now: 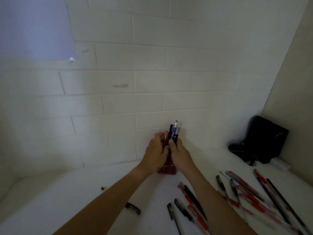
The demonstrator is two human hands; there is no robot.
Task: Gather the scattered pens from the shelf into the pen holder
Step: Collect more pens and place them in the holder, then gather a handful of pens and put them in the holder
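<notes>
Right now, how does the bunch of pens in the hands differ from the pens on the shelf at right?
The held pens stand upright in one tight bunch, gripped by the left hand and right hand over the red pen holder; the loose pens lie flat, fanned and crossing on the shelf. The held bunch includes a purple pen; the loose ones look red and black. Both hold red and black pens.

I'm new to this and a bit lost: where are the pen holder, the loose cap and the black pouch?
pen holder (167, 171): head view, red base below the hands.
loose cap (133, 208): head view, middle of the cap.
black pouch (265, 139): head view, front face.
</notes>
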